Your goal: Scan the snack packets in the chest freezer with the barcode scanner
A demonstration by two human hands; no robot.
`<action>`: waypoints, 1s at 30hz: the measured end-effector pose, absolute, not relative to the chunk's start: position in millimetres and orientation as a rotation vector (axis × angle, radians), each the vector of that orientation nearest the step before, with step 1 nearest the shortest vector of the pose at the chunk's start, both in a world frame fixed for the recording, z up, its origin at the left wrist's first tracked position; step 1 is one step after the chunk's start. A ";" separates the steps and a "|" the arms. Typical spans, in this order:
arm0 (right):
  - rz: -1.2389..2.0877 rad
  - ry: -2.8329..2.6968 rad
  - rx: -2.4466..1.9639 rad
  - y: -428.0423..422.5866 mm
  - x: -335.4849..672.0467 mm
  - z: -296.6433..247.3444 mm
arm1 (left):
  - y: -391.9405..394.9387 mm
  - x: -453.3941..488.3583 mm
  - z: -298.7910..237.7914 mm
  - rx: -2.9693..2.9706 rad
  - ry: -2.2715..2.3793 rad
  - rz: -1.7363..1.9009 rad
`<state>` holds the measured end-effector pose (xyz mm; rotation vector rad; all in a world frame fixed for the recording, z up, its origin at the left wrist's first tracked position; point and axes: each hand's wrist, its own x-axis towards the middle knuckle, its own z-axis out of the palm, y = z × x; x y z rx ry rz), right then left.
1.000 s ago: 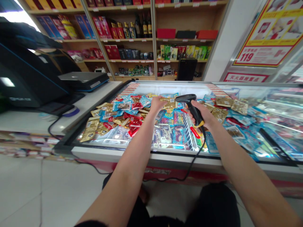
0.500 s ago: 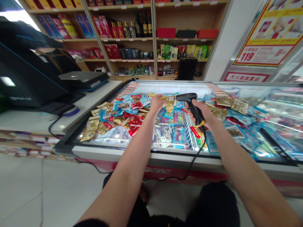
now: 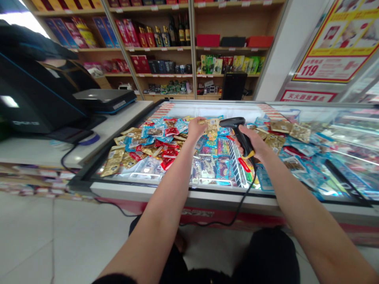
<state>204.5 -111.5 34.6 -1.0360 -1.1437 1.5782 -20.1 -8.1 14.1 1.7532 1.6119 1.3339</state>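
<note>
1. Over the glass-lidded chest freezer [image 3: 177,189], my head view shows both bare forearms reaching in from the bottom of the frame; the left hand [image 3: 196,128] and the right hand [image 3: 251,144] sit above the freezer's middle, close together but not touching.
2. At the freezer's far half, the left thumb and fingertips [image 3: 201,122] are pressed together, pinching the edge of a gold foil snack packet [image 3: 212,128]; that packet sits at the top of the pile.
3. Nearer the freezer's centre, the right fingers [image 3: 247,138] wrap closed around the grip of a black handheld barcode scanner [image 3: 238,136]; its head points left, just beside the gold packet, and its black cable [image 3: 245,197] drops over the freezer's front rim.
4. Inside the freezer, a loose heap of blue, red and gold snack packets [image 3: 166,146] fills the bed; more packets lie under the glass at the right end.
5. Left of the freezer, a white counter [image 3: 59,152] carries a silver laptop [image 3: 100,96]; behind the freezer, wooden shelves [image 3: 166,67] hold boxes and bottles; beyond its right end hangs a red-and-yellow poster [image 3: 331,51].
</note>
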 end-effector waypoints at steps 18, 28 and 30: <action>1.550 -1.189 -1.044 -110.8 205.6 29.9 | -35.7 -83.5 34.5 1.730 2.452 1.117; 1.529 -1.158 -1.041 -109.1 206.4 31.0 | -40.6 -58.5 33.9 1.877 2.326 1.274; 1.523 -1.135 -1.050 -109.5 205.5 33.5 | -39.8 -43.3 30.2 2.002 2.196 1.278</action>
